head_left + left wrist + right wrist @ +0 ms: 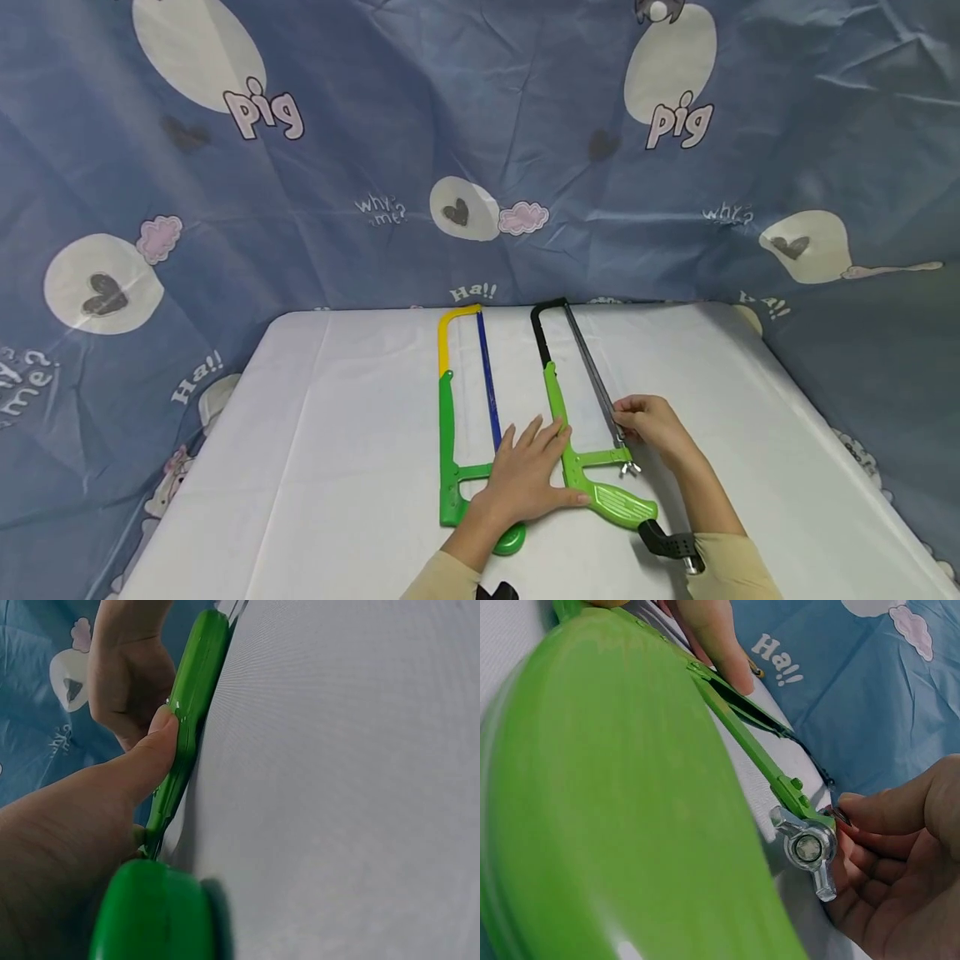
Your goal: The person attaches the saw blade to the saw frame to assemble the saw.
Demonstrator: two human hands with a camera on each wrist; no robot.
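Two hacksaws lie side by side in the head view. One has a light green and black frame (555, 392) with a grey blade (590, 364); the other has a darker green and yellow frame (447, 417) with a blue blade (488, 379). Spread across both is my left hand (525, 475), its fingertips on the light green frame and its thumb against that saw's handle (622, 505). My right hand (654, 427) pinches the grey blade near its lower end. Close by, a silver wing nut (808, 847) sits at the frame's end.
Both saws rest on a white-covered table (360, 483). Behind it hangs a blue printed cloth (480, 125), which also drops beside the table's edges. A black wrist strap (667, 543) is on the right forearm, near the light green handle.
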